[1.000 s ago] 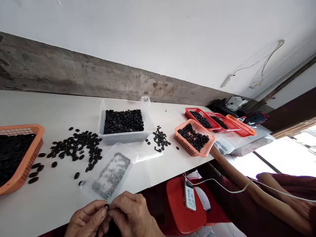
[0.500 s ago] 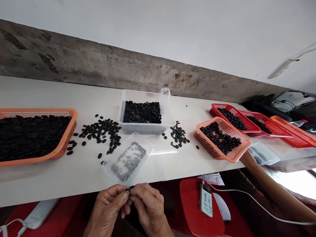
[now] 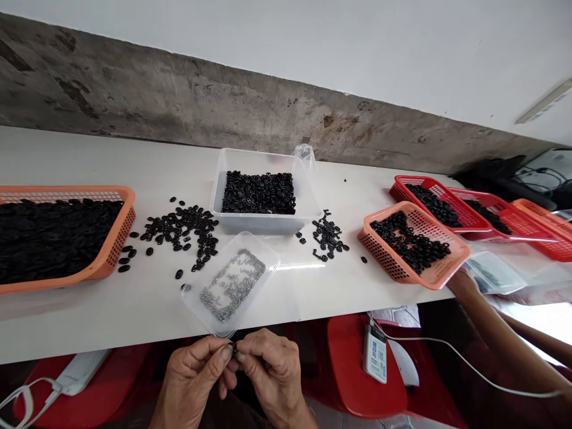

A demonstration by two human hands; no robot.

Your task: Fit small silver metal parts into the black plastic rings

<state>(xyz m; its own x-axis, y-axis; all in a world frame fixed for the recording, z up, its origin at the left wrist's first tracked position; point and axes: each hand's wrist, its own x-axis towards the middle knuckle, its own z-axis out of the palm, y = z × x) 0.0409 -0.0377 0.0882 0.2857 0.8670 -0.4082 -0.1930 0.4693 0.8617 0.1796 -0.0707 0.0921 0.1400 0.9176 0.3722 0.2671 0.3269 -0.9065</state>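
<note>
At six o'clock, just in front of the table [image 3: 134, 322], we have our two hands close together. Our left hand [image 3: 196, 376] clamps a black piece [image 3: 234, 347] between thumb and forefinger. Our right hand [image 3: 273, 370] pinches the same piece from its other side; whether another part is between these fingertips, we cannot tell, as it is too small.

At twelve o'clock from our hands, a clear tray [image 3: 269, 260] lies aslant with small metal bits [image 3: 243, 286] in it. Just behind it stands a tub [image 3: 263, 224] of black parts. Loose ovals [image 3: 192, 221] are spread at eleven o'clock, and at ten there is an orange basket [image 3: 118, 245], well filled.

Toward one o'clock we see a small black heap [image 3: 329, 236]. A peach basket [image 3: 379, 256] and, behind it, a red basket [image 3: 472, 224] stand at two. Near the peach one is a co-worker's hand [image 3: 463, 284].
</note>
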